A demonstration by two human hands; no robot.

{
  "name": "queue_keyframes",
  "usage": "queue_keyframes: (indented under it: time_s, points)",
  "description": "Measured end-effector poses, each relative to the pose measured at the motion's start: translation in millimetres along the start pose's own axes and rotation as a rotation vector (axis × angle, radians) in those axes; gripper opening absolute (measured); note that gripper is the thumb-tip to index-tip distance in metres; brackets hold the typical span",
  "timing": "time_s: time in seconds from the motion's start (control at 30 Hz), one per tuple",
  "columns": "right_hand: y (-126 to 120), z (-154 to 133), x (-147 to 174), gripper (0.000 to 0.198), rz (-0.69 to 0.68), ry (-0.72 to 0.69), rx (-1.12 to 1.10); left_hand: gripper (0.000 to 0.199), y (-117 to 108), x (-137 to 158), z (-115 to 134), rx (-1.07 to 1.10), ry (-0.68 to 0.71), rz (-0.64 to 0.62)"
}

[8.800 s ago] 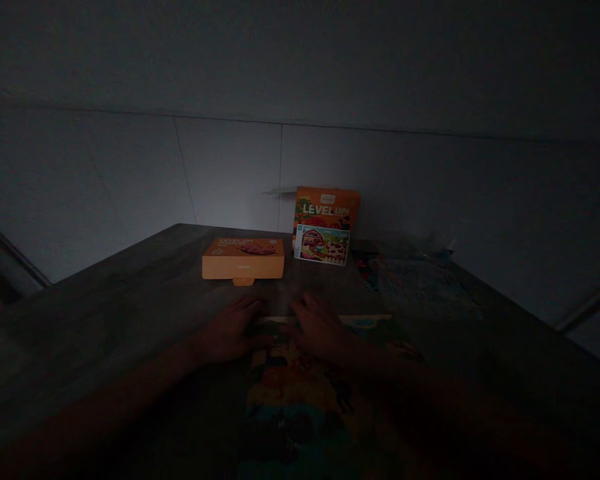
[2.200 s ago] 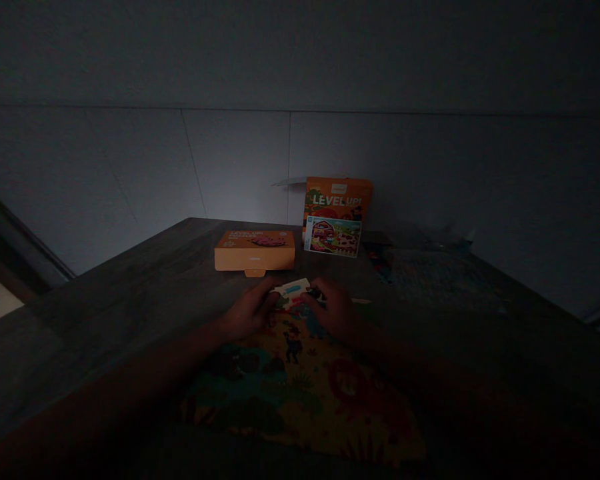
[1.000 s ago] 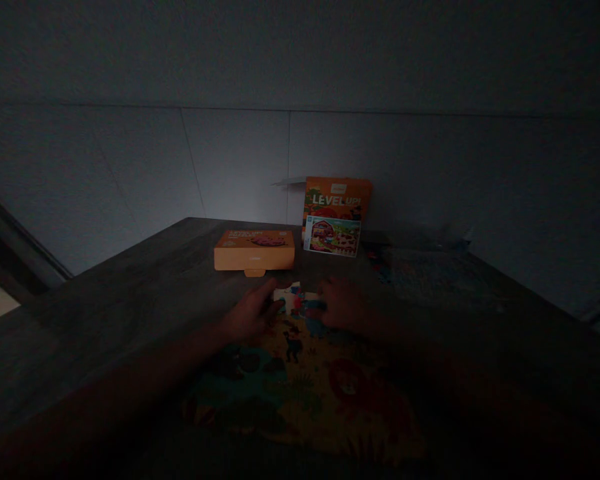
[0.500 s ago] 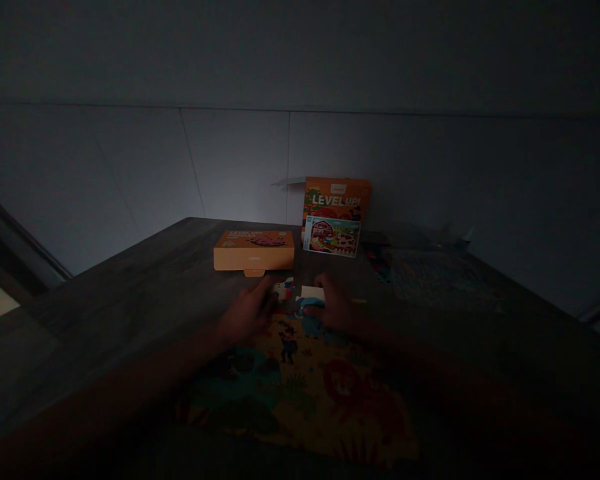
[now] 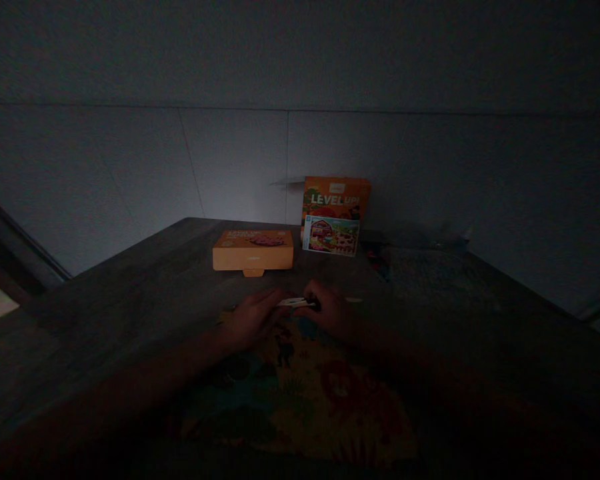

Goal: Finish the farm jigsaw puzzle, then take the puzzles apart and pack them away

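The scene is very dark. A colourful jigsaw puzzle (image 5: 305,393) with animal pictures lies flat on the dark table (image 5: 130,293) in front of me. My left hand (image 5: 253,319) and my right hand (image 5: 330,312) meet at its far edge. Between their fingertips they pinch a pale puzzle piece (image 5: 294,303), seen edge-on just above the puzzle's far edge.
A flat orange box (image 5: 253,250) lies beyond the hands. An upright orange "LEVEL UP!" box (image 5: 336,199) with a farm picture card (image 5: 331,236) leaning on it stands against the wall. A dim clear bag with pieces (image 5: 420,263) lies at the right.
The pale pieces seen face-up at the puzzle's far edge a moment ago now show edge-on between my fingertips. Both hands have drawn closer together.
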State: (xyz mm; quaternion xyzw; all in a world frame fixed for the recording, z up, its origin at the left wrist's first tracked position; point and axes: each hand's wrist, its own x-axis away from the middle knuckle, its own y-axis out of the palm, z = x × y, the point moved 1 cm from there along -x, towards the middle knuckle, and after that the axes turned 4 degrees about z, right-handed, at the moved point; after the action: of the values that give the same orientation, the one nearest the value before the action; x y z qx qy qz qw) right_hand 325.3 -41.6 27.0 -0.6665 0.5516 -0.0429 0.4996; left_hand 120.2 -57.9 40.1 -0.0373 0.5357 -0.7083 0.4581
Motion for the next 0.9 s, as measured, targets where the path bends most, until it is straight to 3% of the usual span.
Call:
queue_keyframes:
  time_s: [0.1,0.17,0.23,0.3,0.47,0.63,0.9]
  points:
    - [-19.0,-1.4,-6.8,0.048,-0.126,0.037,0.183,0.027,-1.0,-0.9,-0.6,-0.036,-0.013,0.006]
    - [-36.5,5.4,-10.2,0.063,-0.318,0.1,0.342,0.028,-1.4,-1.3,-3.5,-0.041,-0.014,0.002]
    - [-52.6,16.6,-11.0,0.066,-0.522,0.18,0.389,0.028,-1.2,-1.6,-7.4,-0.057,-0.026,0.005]
    - [-63.8,27.3,-10.8,0.064,-0.588,0.243,0.369,0.028,-0.8,-1.9,-10.1,-0.078,-0.047,0.007]
    - [-65.5,39.3,-11.6,0.062,-0.631,0.29,0.322,0.029,-1.3,-2.5,-6.6,-0.074,-0.051,-0.015]
    - [-53.6,40.3,-14.0,0.075,-0.552,0.28,0.359,0.029,-1.1,-1.7,-4.9,-0.086,-0.031,-0.018]
    - [-36.7,26.2,-8.5,0.059,-0.432,0.088,0.37,0.033,3.8,-2.2,-15.3,-0.062,-0.119,0.056]
